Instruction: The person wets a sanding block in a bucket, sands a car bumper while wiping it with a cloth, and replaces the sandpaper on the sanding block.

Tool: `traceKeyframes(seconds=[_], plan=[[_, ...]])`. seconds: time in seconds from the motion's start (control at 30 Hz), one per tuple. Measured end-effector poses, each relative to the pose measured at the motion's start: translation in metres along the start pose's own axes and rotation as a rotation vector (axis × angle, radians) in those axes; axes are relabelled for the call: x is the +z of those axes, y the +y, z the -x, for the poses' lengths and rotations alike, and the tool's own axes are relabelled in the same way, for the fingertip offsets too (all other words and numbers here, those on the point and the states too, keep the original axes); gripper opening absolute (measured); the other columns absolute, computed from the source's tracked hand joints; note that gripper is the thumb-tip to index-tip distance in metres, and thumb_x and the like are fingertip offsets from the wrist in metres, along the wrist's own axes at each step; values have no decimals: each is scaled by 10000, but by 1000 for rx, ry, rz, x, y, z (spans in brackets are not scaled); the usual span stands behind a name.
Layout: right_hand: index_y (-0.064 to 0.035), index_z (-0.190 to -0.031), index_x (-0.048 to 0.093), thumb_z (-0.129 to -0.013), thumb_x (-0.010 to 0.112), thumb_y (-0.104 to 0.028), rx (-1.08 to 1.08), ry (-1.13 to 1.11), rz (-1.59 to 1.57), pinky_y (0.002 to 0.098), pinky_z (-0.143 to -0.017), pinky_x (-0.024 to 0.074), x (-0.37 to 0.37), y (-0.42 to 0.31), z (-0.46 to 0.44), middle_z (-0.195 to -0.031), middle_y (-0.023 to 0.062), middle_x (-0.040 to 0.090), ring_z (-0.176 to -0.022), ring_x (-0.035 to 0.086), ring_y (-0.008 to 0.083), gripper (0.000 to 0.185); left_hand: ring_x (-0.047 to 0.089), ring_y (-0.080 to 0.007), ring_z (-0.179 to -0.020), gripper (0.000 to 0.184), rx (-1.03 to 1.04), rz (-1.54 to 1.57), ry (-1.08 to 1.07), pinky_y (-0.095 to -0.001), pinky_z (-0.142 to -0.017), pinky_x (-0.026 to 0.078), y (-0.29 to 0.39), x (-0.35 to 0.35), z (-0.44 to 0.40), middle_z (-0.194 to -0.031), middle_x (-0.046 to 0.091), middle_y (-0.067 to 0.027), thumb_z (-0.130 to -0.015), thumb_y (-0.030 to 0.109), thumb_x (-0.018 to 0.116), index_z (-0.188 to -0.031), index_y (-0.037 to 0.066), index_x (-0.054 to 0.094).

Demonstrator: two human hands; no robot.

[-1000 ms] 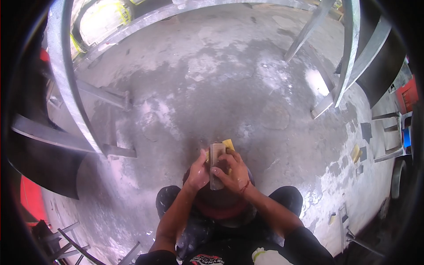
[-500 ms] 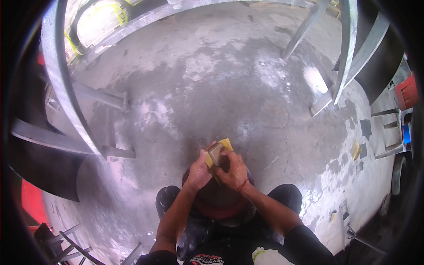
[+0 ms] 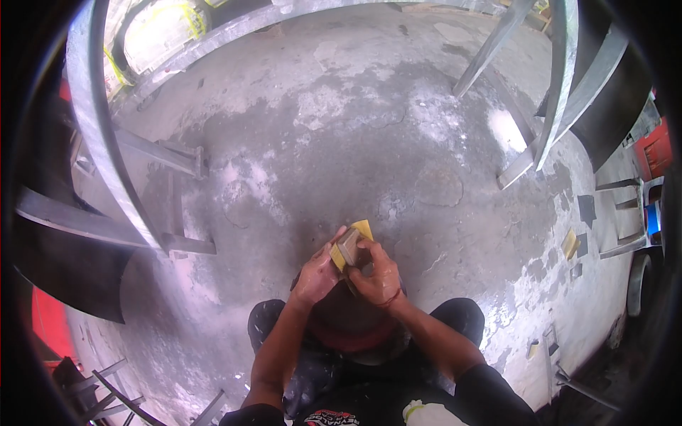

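Note:
A tan sanding block point(image 3: 349, 246) lies against a yellow sheet of sandpaper point(image 3: 363, 228) in front of me, above a dark round object with a red band between my knees. My left hand point(image 3: 317, 278) is closed along the left edge of the sandpaper. From the other side, my right hand point(image 3: 378, 275) grips the block, thumb and fingers curled around its right side. Part of the sheet shows below the block, and the fingertips partly hide both pieces.
Grey metal stands rise on the left point(image 3: 114, 156) and right point(image 3: 558, 92). Dark curved panels point(image 3: 67, 277) rest near them. Sandpaper scraps point(image 3: 586, 208) and a yellowish piece point(image 3: 570, 243) lie on the concrete floor point(image 3: 341, 156) at right. A stool point(image 3: 625, 245) stands at the right edge.
My left hand has shifted slightly, its fingers lying closer along the sandpaper's edge. The block is turned a little, and the right hand keeps its grip.

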State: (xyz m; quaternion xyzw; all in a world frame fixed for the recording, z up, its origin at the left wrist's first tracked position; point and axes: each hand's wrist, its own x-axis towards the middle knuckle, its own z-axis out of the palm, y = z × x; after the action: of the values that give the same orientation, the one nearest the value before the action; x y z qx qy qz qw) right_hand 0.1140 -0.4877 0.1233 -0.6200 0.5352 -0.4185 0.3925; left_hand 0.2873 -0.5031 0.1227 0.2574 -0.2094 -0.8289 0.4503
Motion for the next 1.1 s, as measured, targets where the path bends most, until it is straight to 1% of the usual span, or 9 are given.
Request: traceKeyframes(seconds=[0.1, 0.23, 0.3, 0.53, 0.6, 0.67, 0.73, 0.97, 1.1], plan=[[-79, -1254, 532, -779, 720, -148, 4, -31, -86, 429, -955, 512, -7, -3, -4, -1253, 227, 627, -1122, 622, 414, 515, 420, -216, -1394, 581, 73, -197, -20, -365, -1164, 320, 0, 1, 4, -1549, 400, -87, -1087, 271, 439, -1599, 93, 229], [-83, -1283, 542, -786, 711, -126, 67, -77, -256, 382, -992, 496, -7, 3, -5, -1269, 215, 636, -1187, 627, 350, 527, 475, -150, -1285, 580, 123, -389, 51, -302, -1108, 353, -8, -4, 2, -1467, 475, -64, -1081, 195, 463, -1605, 112, 228], [-89, -1312, 537, -789, 706, -121, 139, -97, -301, 370, -992, 495, -9, 3, -4, -1269, 205, 639, -1182, 634, 326, 551, 511, -124, -1181, 557, 155, -840, 189, -287, -1051, 395, -10, -2, 2, -1375, 536, -56, -1090, 194, 431, -1602, 103, 234], [-83, -1474, 469, -915, 635, -151, 234, -205, -442, 340, -987, 496, 1, 16, -1, -1276, 176, 631, -1170, 639, 248, 588, 595, -219, -1167, 529, 270, -1215, 314, -331, -1004, 445, -12, 8, -2, -1275, 622, -180, -1072, 192, 452, -1566, 65, 310], [-77, -1483, 458, -947, 614, -178, 219, -228, -389, 348, -1002, 486, -8, 1, -1, -1291, 193, 622, -1189, 628, 266, 567, 608, -257, -1178, 523, 521, -1396, 327, -347, -998, 457, -19, 4, -4, -1262, 619, -227, -1064, 219, 475, -1539, 41, 348], [-72, -1492, 448, -979, 593, -205, 200, -252, -334, 355, -1017, 476, -9, -3, -3, -1307, 209, 613, -1209, 617, 283, 550, 614, -240, -1166, 516, 438, -1345, 340, -345, -989, 470, -17, 3, -1, -1264, 623, -214, -1061, 220, 486, -1528, 39, 363], [-70, -1466, 484, -996, 589, -274, -7, -196, -235, 381, -1034, 463, -5, 6, -3, -1340, 226, 597, -1208, 607, 341, 523, 619, -223, -1155, 510, 354, -1292, 346, -343, -980, 482, -13, 7, 1, -1266, 626, -200, -1059, 222, 496, -1518, 37, 377], [-88, -1377, 592, -1005, 562, -296, 167, -259, -187, 422, -1084, 419, -9, 10, -5, -1366, 199, 596, -1263, 548, 405, 427, 620, -135, -1033, 555, 285, -638, 345, -295, -931, 512, -15, 9, -1, -1159, 642, -78, -957, 93, 663, -1457, -12, 447], [-96, -1374, 598, -991, 573, -270, -244, -110, 194, 450, -1108, 391, -15, -4, -12, -1347, 178, 616, -1328, 469, 449, 421, 644, -147, -1035, 496, 158, -420, 289, -294, -902, 529, -1, 9, 1, -1152, 673, -82, -908, 57, 731, -1355, -49, 544]])
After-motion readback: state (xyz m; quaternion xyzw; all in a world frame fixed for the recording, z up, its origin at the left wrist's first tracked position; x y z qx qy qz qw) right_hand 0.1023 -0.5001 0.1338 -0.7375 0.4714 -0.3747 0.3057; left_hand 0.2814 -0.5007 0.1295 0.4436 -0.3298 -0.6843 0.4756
